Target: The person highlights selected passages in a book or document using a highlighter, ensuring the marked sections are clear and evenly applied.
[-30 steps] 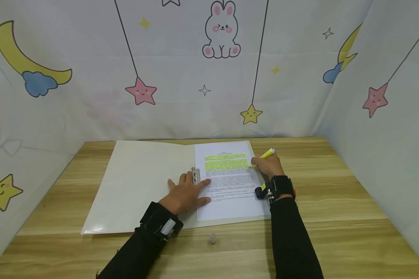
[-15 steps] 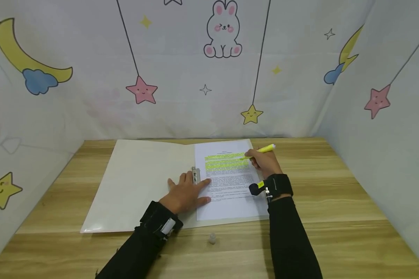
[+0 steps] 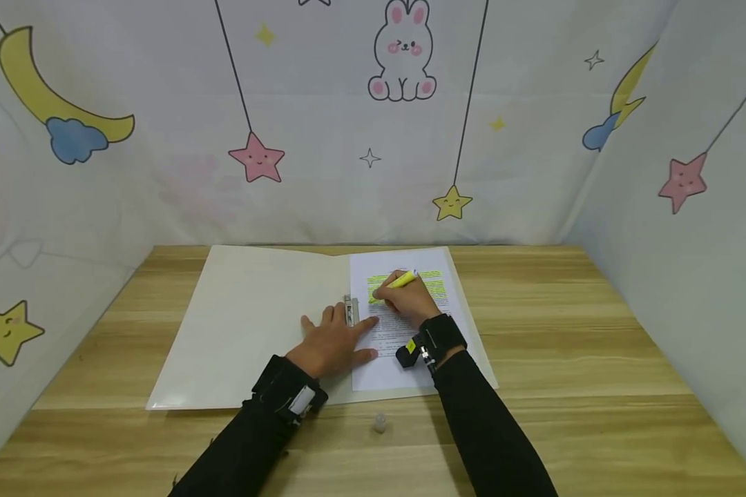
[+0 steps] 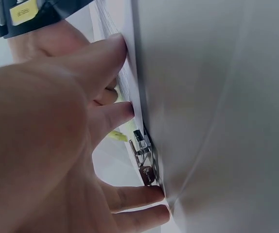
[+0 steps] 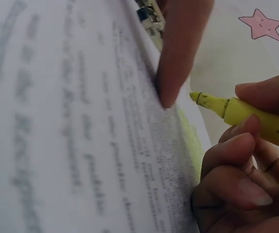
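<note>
Slow and level along the line

From where I stand, the right hand [image 3: 413, 304] has a yellow highlighter [image 3: 404, 279] in a pinching grip, the tip at the left end of the lowest yellow rows on the printed sheet [image 3: 380, 371]. Whether it touches the paper I can't tell. The sheet lies on the right side of a white folder [image 3: 249, 324], spread out on the worktop [image 3: 609, 359], just beside the metal clip [image 3: 350, 310]. The left hand [image 3: 327, 344] has its fingers spread, thumb and forefinger on the sheet's left edge; that grip pinches nothing.

To mark well, I'd say, set the tip squarely on the row's first letters, then draw it rightward in one light, even stroke at a constant slant. The left hand ought to press flat, its forefinger clear of the row; a page that slips would likely tilt the stripe into its neighbour.

As for writing, the print is too small or blurred for me to read with certainty. The highlighter's barrel shows dark specks but no brand I can make out. A yellow label [image 4: 24, 12] on the black wristband [image 3: 444, 335] at the right wrist carries marks I can't decipher.
</note>
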A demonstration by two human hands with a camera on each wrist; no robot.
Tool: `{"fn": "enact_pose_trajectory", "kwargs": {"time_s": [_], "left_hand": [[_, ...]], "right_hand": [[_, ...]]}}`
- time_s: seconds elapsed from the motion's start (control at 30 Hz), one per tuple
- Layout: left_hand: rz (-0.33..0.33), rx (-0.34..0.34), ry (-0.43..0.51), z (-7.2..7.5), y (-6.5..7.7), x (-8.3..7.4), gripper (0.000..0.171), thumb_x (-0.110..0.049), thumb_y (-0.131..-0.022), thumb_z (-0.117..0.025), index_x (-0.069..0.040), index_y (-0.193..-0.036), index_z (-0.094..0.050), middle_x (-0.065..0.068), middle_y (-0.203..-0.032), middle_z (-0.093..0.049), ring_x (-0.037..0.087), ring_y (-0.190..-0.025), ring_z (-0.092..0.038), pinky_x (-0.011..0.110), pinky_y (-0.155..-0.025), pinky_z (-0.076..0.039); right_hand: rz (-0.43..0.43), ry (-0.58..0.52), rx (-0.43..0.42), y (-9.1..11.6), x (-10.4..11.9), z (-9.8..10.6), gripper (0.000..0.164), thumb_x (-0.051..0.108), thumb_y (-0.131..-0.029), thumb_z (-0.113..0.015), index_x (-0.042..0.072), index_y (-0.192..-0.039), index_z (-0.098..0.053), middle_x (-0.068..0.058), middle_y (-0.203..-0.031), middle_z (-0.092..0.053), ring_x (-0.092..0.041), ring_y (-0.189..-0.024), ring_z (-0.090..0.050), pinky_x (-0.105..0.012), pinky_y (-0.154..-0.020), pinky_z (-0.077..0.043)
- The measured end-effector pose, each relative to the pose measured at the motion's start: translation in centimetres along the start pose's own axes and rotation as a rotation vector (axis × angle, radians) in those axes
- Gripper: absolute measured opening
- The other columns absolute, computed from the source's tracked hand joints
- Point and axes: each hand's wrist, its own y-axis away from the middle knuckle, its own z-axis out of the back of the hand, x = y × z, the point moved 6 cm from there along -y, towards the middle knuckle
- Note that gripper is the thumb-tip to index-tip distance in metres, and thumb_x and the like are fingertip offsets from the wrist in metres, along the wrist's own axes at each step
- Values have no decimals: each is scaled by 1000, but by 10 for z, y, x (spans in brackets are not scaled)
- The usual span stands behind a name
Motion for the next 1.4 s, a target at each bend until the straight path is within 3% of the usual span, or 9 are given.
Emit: {"fn": "enact_pose_trajectory", "kwargs": {"time_s": [0.33,0.63,0.97,1.23,1.4], "left_hand": [[-4,-3,-4,2,-1,0,65,-65,-91,-53,-40,-150,-40,26,-148,-35,41,-136,-35,78,-100,-31],[-5,-3,4,3,1,0,64,-64,-92,-53,-40,-150,-40,27,-150,-33,42,-138,-33,79,-101,-30],[-3,0,4,5,1,-1,65,-65,-92,-53,-40,-150,-39,27,-151,-33,43,-139,-32,79,-101,-29],[-1,10,13,3,1,-1,65,-64,-92,-54,-40,-150,-39,27,-151,-33,43,-139,-32,80,-102,-28],[1,5,5,2,1,-1,65,-65,-92,-53,-40,-150,-39,27,-150,-34,42,-138,-33,79,-101,-29]], "right_hand": [[-27,-52,-25,0,-4,-2,16,16,-80,-81,12,-81,-66,1,-58,-55,-13,-51,-48,-26,-49,-38],[-43,-1,-92,2,-4,-3,19,19,-80,-81,12,-81,-63,1,-58,-56,-12,-51,-50,-25,-48,-39],[-56,20,-101,5,-2,-3,19,20,-83,-80,12,-84,-63,0,-60,-57,-13,-52,-51,-25,-49,-41],[7,164,-108,6,2,-3,22,23,-83,-80,11,-80,-62,1,-58,-55,-13,-52,-51,-28,-52,-41],[10,196,-122,6,3,-3,22,23,-82,-80,11,-78,-62,0,-59,-57,-14,-53,-52,-28,-51,-40]]}}
